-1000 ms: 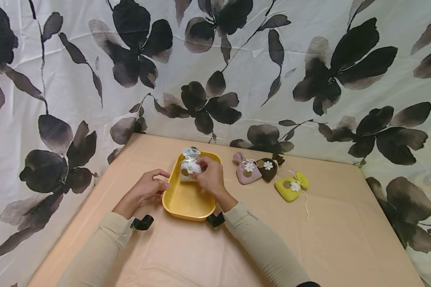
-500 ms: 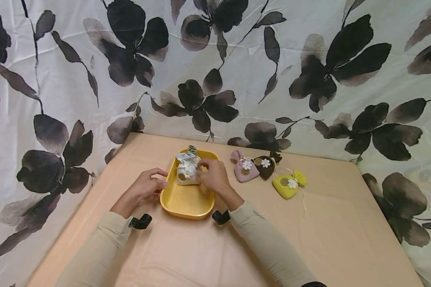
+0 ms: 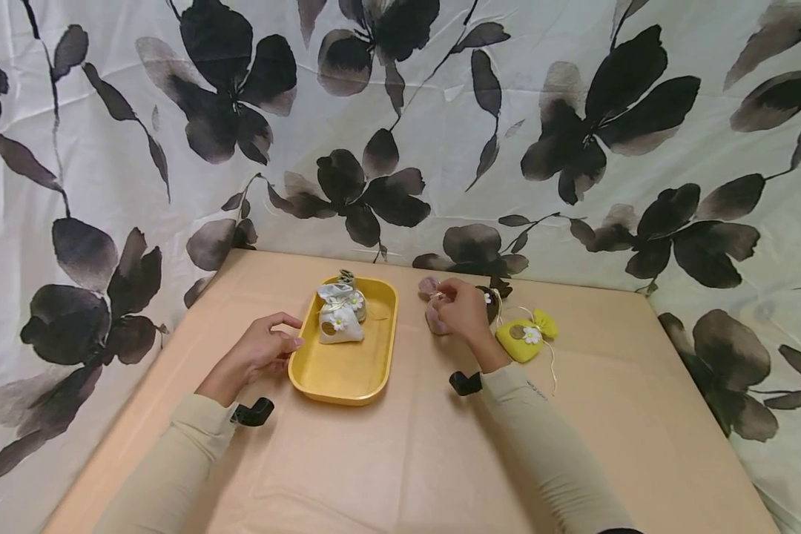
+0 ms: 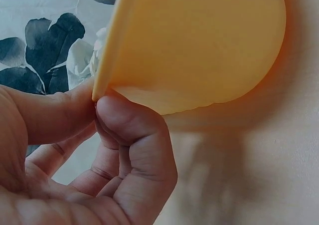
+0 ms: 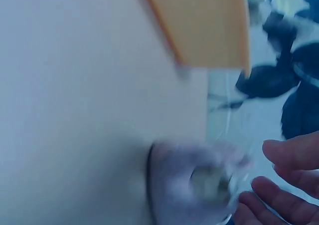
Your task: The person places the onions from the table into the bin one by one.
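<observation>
My left hand (image 3: 256,348) pinches the near-left rim of a yellow tray (image 3: 367,367) between thumb and curled forefinger, as the left wrist view shows. In the tray a white drawstring pouch (image 3: 340,317) with a daisy leans against another pouch with a dark patterned top (image 3: 346,277), mostly hidden behind it. My right hand (image 3: 467,315) hovers over a pink drawstring pouch (image 3: 435,320), thumb and fingers parted. The right wrist view has its fingertips right at the neck of the blurred pink pouch (image 5: 192,185). A dark brown pouch (image 3: 490,298) is partly hidden behind this hand.
A yellow-green pouch (image 3: 515,343) with a trailing string lies right of my right hand. The table (image 3: 387,460) has a peach cover, and a floral curtain (image 3: 254,200) hangs behind its far edge.
My right hand has let go of the white pouch in the tray and moved right to the pink pouch. The left hand stays at the tray's rim.
</observation>
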A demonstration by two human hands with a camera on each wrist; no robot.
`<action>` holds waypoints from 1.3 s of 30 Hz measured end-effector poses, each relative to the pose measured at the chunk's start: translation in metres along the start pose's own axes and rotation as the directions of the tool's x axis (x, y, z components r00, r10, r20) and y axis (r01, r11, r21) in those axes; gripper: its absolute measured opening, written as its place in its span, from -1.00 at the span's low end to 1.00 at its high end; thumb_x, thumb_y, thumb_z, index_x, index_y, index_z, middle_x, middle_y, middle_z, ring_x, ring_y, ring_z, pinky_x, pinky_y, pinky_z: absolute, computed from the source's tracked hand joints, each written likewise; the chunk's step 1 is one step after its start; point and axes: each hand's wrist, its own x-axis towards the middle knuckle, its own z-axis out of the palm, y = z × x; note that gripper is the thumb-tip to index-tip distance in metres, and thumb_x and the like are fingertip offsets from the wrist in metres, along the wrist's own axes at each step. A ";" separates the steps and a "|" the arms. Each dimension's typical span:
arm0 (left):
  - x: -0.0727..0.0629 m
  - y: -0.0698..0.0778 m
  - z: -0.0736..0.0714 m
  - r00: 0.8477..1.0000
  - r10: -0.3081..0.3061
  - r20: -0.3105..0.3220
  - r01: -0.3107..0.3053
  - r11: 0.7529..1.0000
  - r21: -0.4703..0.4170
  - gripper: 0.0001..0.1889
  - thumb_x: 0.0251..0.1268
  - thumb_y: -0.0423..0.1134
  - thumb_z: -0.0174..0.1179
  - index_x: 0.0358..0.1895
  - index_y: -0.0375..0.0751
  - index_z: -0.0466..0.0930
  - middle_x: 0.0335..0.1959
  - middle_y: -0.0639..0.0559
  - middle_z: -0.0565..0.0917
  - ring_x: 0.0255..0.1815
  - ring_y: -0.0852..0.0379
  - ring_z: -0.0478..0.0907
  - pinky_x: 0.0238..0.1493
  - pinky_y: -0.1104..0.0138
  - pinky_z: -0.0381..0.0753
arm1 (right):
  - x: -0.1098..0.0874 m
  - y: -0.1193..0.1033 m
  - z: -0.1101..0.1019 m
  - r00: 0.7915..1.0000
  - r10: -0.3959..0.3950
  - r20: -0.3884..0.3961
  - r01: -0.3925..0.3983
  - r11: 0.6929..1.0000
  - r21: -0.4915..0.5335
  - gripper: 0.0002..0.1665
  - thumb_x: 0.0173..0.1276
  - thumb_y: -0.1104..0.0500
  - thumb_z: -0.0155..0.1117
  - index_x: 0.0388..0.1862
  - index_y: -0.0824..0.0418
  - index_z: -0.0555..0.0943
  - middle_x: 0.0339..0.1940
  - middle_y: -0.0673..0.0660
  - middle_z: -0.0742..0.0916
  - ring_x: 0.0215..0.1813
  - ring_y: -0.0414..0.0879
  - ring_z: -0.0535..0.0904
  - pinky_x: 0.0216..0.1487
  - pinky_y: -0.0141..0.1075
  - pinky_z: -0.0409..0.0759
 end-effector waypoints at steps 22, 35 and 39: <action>-0.001 0.000 0.004 1.000 0.002 -0.007 -0.001 1.000 0.011 -0.53 0.47 -0.39 0.22 0.39 -0.22 0.42 -0.20 -0.13 0.70 -0.41 0.12 0.56 -0.45 0.33 0.56 | 0.025 0.036 -0.014 0.968 0.046 0.247 0.012 0.974 -0.226 -0.37 0.16 0.14 0.56 0.21 0.31 0.64 0.03 0.33 0.77 0.02 0.19 0.66 0.12 0.05 0.61; 0.000 -0.001 0.002 1.000 0.000 -0.014 0.000 1.000 0.014 -0.53 0.47 -0.39 0.22 0.38 -0.21 0.42 -0.18 -0.13 0.70 -0.39 0.12 0.57 -0.44 0.33 0.56 | 0.017 0.045 -0.011 0.995 -0.022 0.098 0.030 0.997 -0.077 -0.58 0.03 0.27 0.58 -0.08 0.29 0.70 -0.24 0.28 0.77 -0.15 0.12 0.64 -0.09 -0.14 0.56; 0.000 -0.001 0.001 1.000 0.006 -0.015 -0.006 1.000 0.014 -0.53 0.48 -0.38 0.21 0.39 -0.21 0.42 -0.20 -0.12 0.70 -0.39 0.12 0.57 -0.45 0.33 0.55 | 0.012 0.052 -0.008 0.999 -0.025 0.026 0.025 1.000 0.013 -0.62 0.01 0.32 0.57 -0.14 0.31 0.70 -0.28 0.26 0.75 -0.19 0.07 0.62 -0.16 -0.27 0.51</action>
